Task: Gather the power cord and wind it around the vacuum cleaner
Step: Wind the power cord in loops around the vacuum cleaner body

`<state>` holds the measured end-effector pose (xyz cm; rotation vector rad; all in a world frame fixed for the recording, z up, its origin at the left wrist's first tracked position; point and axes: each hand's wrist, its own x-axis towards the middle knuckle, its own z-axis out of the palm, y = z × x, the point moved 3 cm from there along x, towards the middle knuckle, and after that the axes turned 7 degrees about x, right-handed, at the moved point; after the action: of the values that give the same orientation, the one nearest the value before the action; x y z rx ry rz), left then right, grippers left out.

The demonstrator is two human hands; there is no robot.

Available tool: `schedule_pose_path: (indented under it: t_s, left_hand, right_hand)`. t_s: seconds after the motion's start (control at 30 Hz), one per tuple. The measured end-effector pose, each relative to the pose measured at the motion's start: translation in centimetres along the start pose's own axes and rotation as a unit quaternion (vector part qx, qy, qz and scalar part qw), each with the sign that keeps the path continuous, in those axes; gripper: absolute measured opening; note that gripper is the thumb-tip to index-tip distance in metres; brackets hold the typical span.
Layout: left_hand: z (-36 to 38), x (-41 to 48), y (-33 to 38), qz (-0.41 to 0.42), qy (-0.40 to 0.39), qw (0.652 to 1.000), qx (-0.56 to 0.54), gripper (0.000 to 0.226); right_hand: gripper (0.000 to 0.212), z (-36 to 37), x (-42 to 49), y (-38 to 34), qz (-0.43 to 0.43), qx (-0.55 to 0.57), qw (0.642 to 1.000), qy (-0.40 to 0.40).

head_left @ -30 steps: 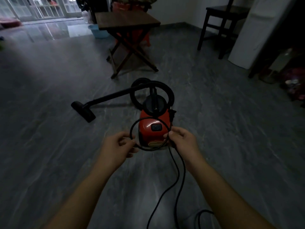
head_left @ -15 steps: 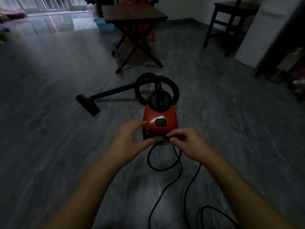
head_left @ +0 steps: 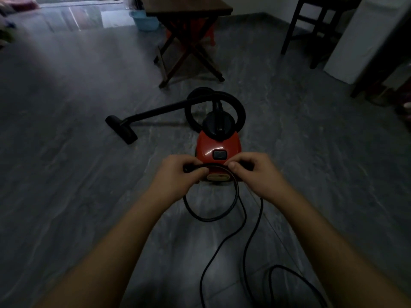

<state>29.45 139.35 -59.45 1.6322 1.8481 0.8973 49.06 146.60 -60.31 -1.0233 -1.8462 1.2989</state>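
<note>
A small red vacuum cleaner (head_left: 219, 144) sits on the grey floor, its black hose (head_left: 239, 110) curled in a ring behind it and its wand (head_left: 155, 111) reaching left to a floor nozzle (head_left: 121, 129). The black power cord (head_left: 242, 221) is stretched between my two hands just in front of the vacuum. My left hand (head_left: 179, 176) pinches the cord near its plug end. My right hand (head_left: 255, 173) grips the cord too. Below my hands a loop of cord hangs down, and the rest trails across the floor toward me.
A dark folding table (head_left: 186, 7) stands behind the vacuum, with a pale blue basin (head_left: 144, 21) to its left. A dark wooden chair (head_left: 311, 25) and a white cabinet (head_left: 364, 38) are at the right. More cord lies looped on the floor (head_left: 295, 283) at bottom right.
The cord loop, first held up over the vacuum, now hangs below my hands. My hands came together and grip a short stretch of cord. The view has moved closer to the vacuum.
</note>
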Motion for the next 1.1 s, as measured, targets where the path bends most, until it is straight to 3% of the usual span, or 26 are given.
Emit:
schedule_pose_path:
  t_s: [0.27,0.33,0.47,0.7,0.97,1.1]
  left_hand:
    - [-2.7,0.0,-1.3,-0.056,0.143,0.985,-0.084,0.007]
    - [-2.9,0.0,-1.9,-0.061,0.136,0.987,-0.066,0.006]
    - [-3.2,0.0,-2.8,-0.038,0.121,0.992,0.022,0.010]
    - [-1.4,-0.4,-2.3,0.049,0.048,0.986,0.151,0.010]
    - [-0.8,0.3,-1.0,0.026,0.077,0.991,0.110,0.012]
    - [-0.7,0.4,-1.0,0.023,0.094,0.990,0.107,0.013]
  right_hand:
    - [0.022,-0.1,-0.8,2.3,0.097,-0.155,0.978,-0.102]
    - [0.019,-0.5,-0.8,2.4,0.092,-0.164,0.980,-0.071]
    - [0.013,-1.5,-0.5,1.8,0.076,-0.076,0.994,0.002]
    - [0.009,-0.2,-0.5,0.3,0.071,-0.045,0.996,-0.025]
    - [0.012,-2.6,-0.7,1.6,0.098,-0.087,0.984,0.118]
    - [0.014,-2.9,-1.0,1.8,0.116,-0.075,0.987,0.077]
